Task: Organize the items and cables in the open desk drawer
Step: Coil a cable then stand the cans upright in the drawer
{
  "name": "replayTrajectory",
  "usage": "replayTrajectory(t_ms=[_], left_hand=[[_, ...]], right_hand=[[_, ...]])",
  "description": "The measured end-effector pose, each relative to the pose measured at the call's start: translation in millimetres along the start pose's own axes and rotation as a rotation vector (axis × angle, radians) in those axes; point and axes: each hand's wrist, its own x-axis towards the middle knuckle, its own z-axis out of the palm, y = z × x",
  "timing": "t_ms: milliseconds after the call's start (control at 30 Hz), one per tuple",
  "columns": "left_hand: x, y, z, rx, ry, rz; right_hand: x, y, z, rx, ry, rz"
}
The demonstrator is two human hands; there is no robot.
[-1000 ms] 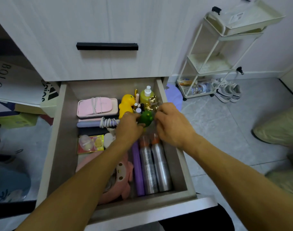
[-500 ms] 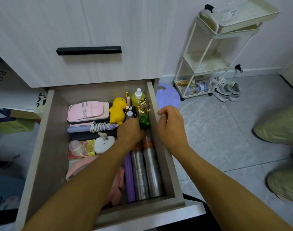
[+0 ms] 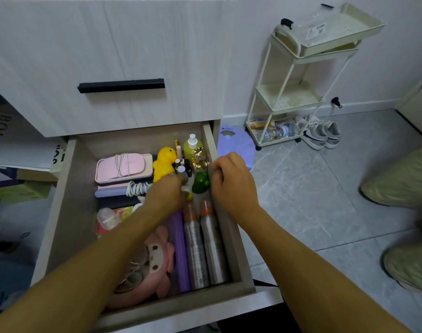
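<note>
We worked in drawer (image 3: 68, 188), at its 1 o'clock corner. Left hand (image 3: 168, 194) seemingly pinched small item beside green toy (image 3: 200, 182); right hand (image 3: 231, 186) hovered clenched, empty. Best nudged gently, sparing upright bottles (image 3: 184, 164).

Pale wood-grain desk (image 3: 123, 44), black handle (image 3: 121, 85) on closed upper drawer. Grey marbled tile floor (image 3: 313, 188). Pinkish-white wall (image 3: 397, 68) with white baseboard. Cream three-tier cart (image 3: 299, 97) by wall; sneakers (image 3: 319, 134) beside it. Boxes (image 3: 20, 188) at left.
</note>
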Motion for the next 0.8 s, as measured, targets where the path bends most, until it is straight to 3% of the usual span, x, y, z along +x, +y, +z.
replayTrajectory(t_ms=[167, 333, 467, 633, 800], left_hand=[[-4, -5, -10, 0.166, -0.136, 0.072], [9, 0, -2, 0.410, -0.163, 0.175], [10, -2, 2, 0.456, -0.146, 0.178], [5, -8, 2, 0.403, -0.138, 0.202], [-15, -18, -7, 0.015, 0.001, 0.083]], right_hand=[[2, -3, 2, -0.087, -0.077, -0.200], [1, -1, 7, -0.128, -0.105, -0.152], [1, -3, 10, -0.163, -0.114, -0.145], [1, -5, 9, -0.190, -0.113, -0.129], [0, -5, 8, -0.235, -0.123, -0.186]])
